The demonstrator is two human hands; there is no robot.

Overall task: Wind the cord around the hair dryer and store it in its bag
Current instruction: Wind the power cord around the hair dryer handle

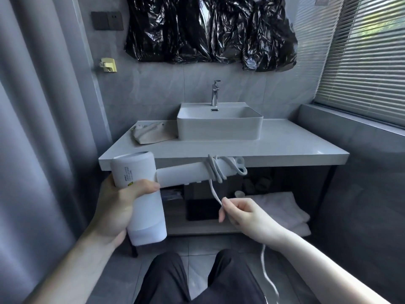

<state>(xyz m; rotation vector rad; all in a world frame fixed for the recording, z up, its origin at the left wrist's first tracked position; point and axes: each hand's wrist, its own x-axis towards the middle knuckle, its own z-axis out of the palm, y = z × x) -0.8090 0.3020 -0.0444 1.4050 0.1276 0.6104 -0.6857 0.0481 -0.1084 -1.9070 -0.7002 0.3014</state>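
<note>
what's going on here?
A person is winding a hair dryer cord. The left hand grips the dryer's barrel, handle pointing right. A few turns already sit near the handle's end. The right hand pinches the loose cord just below the coil; the rest trails down past the wrist. The bag lies on the counter left of the sink, not yet touched.

Both forearms were bare, no sleeves, watch or rings visible. Left hand (118, 207) and right hand (247, 218) ungloved. Legs were in dark trousers (197, 279).
</note>
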